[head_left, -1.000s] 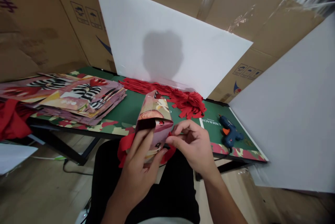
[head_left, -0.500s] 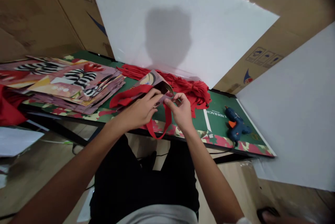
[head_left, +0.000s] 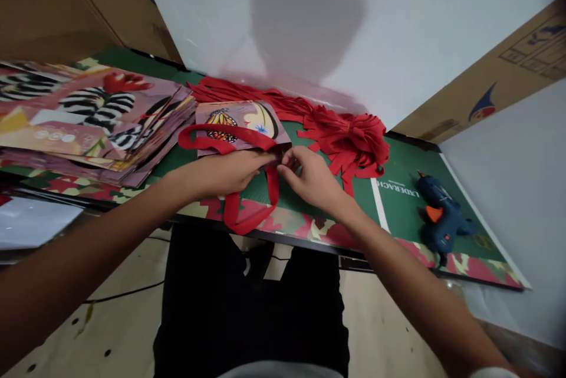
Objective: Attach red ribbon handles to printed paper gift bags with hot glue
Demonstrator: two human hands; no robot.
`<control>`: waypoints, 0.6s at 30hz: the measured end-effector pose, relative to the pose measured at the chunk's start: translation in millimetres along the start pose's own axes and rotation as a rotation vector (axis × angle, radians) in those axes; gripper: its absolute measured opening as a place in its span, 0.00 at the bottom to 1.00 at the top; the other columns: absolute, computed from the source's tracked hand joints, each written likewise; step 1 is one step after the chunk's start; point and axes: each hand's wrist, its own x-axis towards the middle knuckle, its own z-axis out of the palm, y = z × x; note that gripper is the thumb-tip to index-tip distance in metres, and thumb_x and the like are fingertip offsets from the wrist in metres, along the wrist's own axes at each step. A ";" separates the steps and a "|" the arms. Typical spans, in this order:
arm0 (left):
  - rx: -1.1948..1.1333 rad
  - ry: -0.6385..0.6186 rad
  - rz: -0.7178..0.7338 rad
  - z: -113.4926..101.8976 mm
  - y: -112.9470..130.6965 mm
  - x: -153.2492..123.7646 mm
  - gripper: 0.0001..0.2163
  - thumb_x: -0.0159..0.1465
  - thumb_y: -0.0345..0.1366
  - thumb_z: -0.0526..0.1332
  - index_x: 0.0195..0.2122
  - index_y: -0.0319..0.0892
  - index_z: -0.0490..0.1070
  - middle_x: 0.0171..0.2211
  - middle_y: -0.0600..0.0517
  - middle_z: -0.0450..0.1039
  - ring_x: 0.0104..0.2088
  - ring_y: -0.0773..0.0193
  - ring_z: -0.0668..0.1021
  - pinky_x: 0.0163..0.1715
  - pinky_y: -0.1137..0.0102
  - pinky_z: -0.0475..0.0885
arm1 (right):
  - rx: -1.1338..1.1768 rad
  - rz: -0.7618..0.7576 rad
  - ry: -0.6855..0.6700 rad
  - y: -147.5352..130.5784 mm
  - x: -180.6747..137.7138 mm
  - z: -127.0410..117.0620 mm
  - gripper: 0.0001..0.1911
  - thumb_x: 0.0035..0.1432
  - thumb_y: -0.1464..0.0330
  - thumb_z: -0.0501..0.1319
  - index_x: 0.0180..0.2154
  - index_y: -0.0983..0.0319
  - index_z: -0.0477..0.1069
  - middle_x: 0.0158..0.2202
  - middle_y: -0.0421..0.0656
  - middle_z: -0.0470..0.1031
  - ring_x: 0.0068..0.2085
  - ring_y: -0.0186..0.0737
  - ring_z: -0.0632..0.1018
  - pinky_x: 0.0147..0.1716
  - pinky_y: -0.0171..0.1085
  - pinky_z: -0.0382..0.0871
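Note:
A printed paper bag with a butterfly picture lies flat on the green table. It has two red ribbon handles; one loops over the bag's face, the other hangs over the table's front edge. My left hand presses its closed fingers on the bag's near edge where the handle meets it. My right hand pinches the same edge from the right, fingers curled. The two hands almost touch.
A stack of flat printed bags lies at the left. A pile of red ribbon strips sits behind my right hand. A blue glue gun rests at the right. White boards and cardboard boxes wall the table in.
The bag went from my lap, where it was held upright, onto the table and now lies flat. Both hands followed it forward and stayed on its edge. My view tilted down and closer.

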 end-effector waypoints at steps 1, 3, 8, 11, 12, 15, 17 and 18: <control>0.055 -0.010 0.002 1.7 0.1 -2.0 0.24 0.77 0.26 0.50 0.72 0.42 0.66 0.63 0.45 0.78 0.49 0.63 0.85 0.50 0.71 0.78 | -0.055 -0.067 -0.019 -3.7 -0.8 -3.9 0.06 0.71 0.70 0.61 0.48 0.61 0.73 0.49 0.46 0.78 0.44 0.42 0.79 0.46 0.40 0.73; 0.170 -0.019 0.030 6.0 -0.7 -7.8 0.25 0.77 0.26 0.50 0.74 0.40 0.64 0.67 0.41 0.75 0.54 0.55 0.85 0.53 0.65 0.79 | -0.176 -0.125 -0.079 -8.8 -2.0 -7.6 0.15 0.74 0.70 0.60 0.59 0.62 0.71 0.61 0.51 0.74 0.52 0.45 0.80 0.47 0.42 0.76; 0.314 0.256 0.185 9.6 3.8 -42.4 0.26 0.72 0.21 0.51 0.71 0.30 0.64 0.67 0.34 0.73 0.65 0.44 0.78 0.66 0.51 0.73 | -0.432 -0.101 -0.226 -9.4 -2.5 -3.7 0.23 0.79 0.65 0.59 0.69 0.63 0.66 0.71 0.53 0.68 0.60 0.54 0.80 0.46 0.46 0.81; 0.181 0.440 0.249 12.7 17.1 -74.3 0.23 0.72 0.21 0.57 0.67 0.36 0.68 0.62 0.40 0.77 0.65 0.51 0.77 0.69 0.56 0.70 | -0.481 -0.087 -0.270 -10.1 -1.2 -1.8 0.24 0.79 0.63 0.59 0.70 0.63 0.65 0.70 0.54 0.69 0.56 0.54 0.82 0.45 0.48 0.82; 0.115 0.475 0.209 16.1 22.0 -84.5 0.21 0.72 0.22 0.59 0.65 0.39 0.69 0.60 0.42 0.79 0.63 0.54 0.78 0.68 0.59 0.72 | -0.492 -0.077 -0.284 -11.0 -0.3 -1.8 0.25 0.79 0.63 0.59 0.71 0.62 0.64 0.70 0.54 0.70 0.55 0.54 0.83 0.44 0.48 0.82; 0.011 0.432 -0.006 31.6 32.1 -107.7 0.17 0.77 0.36 0.61 0.66 0.42 0.70 0.63 0.41 0.77 0.64 0.52 0.78 0.65 0.59 0.74 | -0.491 -0.064 -0.337 -13.7 3.3 -2.1 0.25 0.77 0.65 0.62 0.70 0.61 0.65 0.68 0.54 0.70 0.56 0.54 0.82 0.45 0.48 0.83; -0.016 0.379 -0.068 41.4 34.5 -115.3 0.21 0.78 0.43 0.59 0.69 0.43 0.68 0.67 0.42 0.74 0.67 0.50 0.76 0.65 0.58 0.74 | -0.455 -0.073 -0.375 -14.1 5.6 -1.9 0.21 0.77 0.67 0.63 0.67 0.61 0.68 0.66 0.54 0.72 0.58 0.54 0.81 0.48 0.48 0.83; -0.023 0.366 -0.080 44.9 35.0 -117.1 0.22 0.78 0.44 0.58 0.70 0.44 0.67 0.69 0.43 0.73 0.68 0.50 0.76 0.65 0.58 0.73 | -0.427 -0.081 -0.387 -13.8 6.5 -1.6 0.20 0.76 0.68 0.64 0.65 0.61 0.69 0.64 0.53 0.73 0.59 0.54 0.80 0.51 0.49 0.82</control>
